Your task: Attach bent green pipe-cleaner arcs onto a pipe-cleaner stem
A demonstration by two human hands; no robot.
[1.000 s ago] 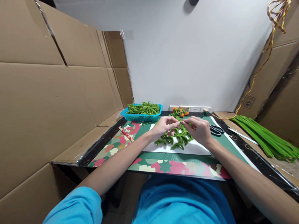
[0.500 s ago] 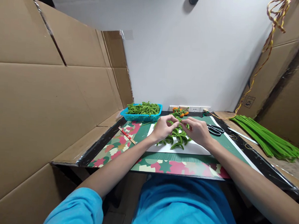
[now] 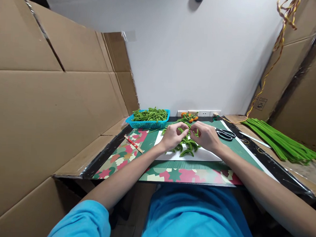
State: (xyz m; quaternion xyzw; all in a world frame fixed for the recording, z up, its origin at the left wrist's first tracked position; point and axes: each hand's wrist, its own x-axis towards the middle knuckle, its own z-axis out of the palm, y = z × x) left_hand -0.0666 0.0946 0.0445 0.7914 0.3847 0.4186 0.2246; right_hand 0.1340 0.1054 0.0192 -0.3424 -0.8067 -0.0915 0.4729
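Observation:
Over a white sheet (image 3: pixel 161 154), my left hand (image 3: pixel 174 136) and my right hand (image 3: pixel 204 135) meet fingertip to fingertip. Each is closed in a pinch on a small green fuzzy piece (image 3: pixel 189 128), mostly hidden by the fingers. Several curled green fuzzy pieces (image 3: pixel 187 152) lie on the sheet below and between my hands. Orange and green fuzzy pieces (image 3: pixel 189 117) rest just beyond my fingertips.
A blue basket (image 3: pixel 147 124) of green curled pieces stands at the back left. Black scissors (image 3: pixel 226 134) lie right of my right hand, with long green stems (image 3: pixel 280 141) farther right. A red-wrapped stick bundle (image 3: pixel 133 144) is at left.
The fingers of my right hand have curled in and turned slightly at the pinch. My left hand has hardly moved. The whole view has shifted slightly.

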